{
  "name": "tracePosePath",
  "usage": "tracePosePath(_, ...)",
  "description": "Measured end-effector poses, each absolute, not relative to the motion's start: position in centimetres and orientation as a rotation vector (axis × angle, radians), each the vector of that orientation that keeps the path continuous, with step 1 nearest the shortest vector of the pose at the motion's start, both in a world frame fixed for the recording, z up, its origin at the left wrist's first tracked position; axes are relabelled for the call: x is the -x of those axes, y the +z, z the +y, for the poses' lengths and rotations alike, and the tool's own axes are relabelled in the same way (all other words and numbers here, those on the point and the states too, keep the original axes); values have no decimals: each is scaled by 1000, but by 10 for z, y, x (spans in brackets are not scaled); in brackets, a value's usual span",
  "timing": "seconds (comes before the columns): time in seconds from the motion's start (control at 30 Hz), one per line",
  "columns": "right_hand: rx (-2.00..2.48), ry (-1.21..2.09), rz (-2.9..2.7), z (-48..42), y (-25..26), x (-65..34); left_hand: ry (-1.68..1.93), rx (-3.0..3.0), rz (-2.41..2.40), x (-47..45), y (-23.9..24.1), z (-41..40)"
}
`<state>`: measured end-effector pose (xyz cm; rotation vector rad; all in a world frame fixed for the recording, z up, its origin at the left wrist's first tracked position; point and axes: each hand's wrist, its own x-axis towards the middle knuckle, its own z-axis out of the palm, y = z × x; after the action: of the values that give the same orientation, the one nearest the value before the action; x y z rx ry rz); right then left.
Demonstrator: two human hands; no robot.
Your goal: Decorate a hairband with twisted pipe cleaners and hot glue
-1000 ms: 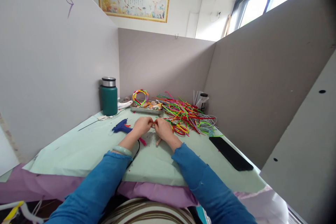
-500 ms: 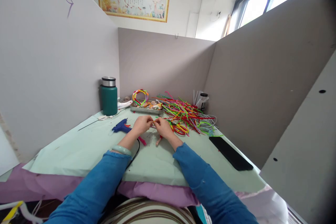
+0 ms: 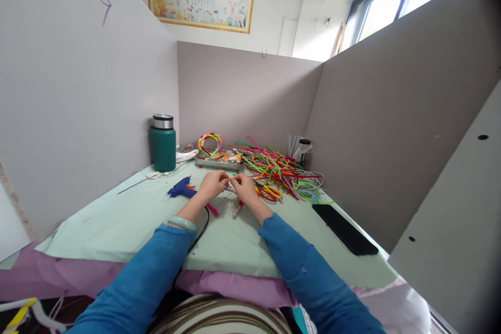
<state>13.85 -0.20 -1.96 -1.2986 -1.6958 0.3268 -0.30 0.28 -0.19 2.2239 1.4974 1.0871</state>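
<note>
My left hand [image 3: 211,185] and my right hand [image 3: 245,188] meet fingertip to fingertip over the middle of the pale green table [image 3: 117,219]. Both pinch a small thin piece between them, too small to name. A blue glue gun [image 3: 180,188] lies just left of my left hand, its black cord running back under my forearm. A small red and tan piece [image 3: 237,211] lies on the table under my right wrist. A heap of coloured pipe cleaners [image 3: 279,172] spreads out right of my right hand.
A green flask [image 3: 163,143] stands at the back left. A metal tray [image 3: 219,162] with small bits and a coloured hoop [image 3: 210,143] sits at the back. A black phone [image 3: 344,228] lies at the right. Partition walls close in three sides.
The hands have stayed pinched together at the same spot, with only small finger movements. The view has shifted very slightly.
</note>
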Motion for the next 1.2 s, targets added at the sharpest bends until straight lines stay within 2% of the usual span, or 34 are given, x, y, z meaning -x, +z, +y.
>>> tracePosePath(0.33, 1098, 718, -1418, 0, -24, -134, 1094, -1827, 1287, -3, 2, -4)
tracePosePath(0.6, 1266, 373, -1649, -4, -22, -136, 1060, -1990, 1499, -2, 5, -6)
tracePosePath(1.2, 1289, 483, -1527, -4, -21, -131, 1054, -2103, 1547, -1, 2, -3)
